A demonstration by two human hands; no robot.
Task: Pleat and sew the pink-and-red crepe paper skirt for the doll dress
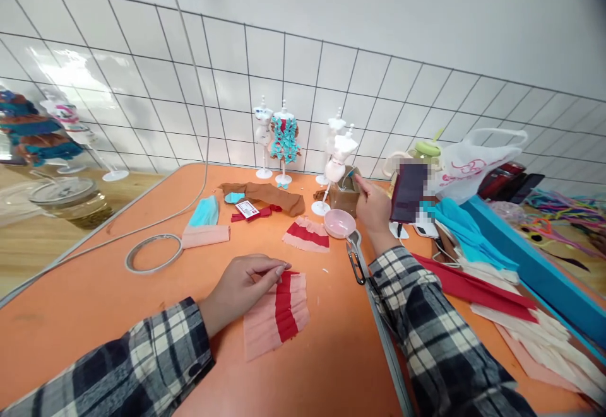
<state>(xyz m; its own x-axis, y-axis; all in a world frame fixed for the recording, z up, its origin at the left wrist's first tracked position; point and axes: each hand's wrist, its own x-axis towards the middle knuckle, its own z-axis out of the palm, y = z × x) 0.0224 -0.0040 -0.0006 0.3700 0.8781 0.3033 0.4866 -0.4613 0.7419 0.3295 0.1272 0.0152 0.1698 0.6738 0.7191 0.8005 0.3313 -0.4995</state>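
Observation:
My left hand (246, 287) rests over the upper edge of a pleated pink fabric piece with a red stripe (286, 313). Its thumb and forefinger are pinched together; what lies between them is too small to name. Farther off, my right hand (374, 207) reaches to a small brown box (346, 197), its fingers curled at the box's right side. Whatever they grip is hidden. Just left of that box stands a white miniature dress form (337, 161). A pink bowl (339, 223) sits below the right hand, and a second pink-and-red pleated piece (307, 234) lies beside the bowl.
Scissors (355, 259) lie along a grey strip by my right forearm. A tape roll (154, 254), brown cloth (269, 195) and a cable (201, 101) are on the left. At right are a dark phone (409, 193), red cloth (473, 287) and a plastic bag (473, 161).

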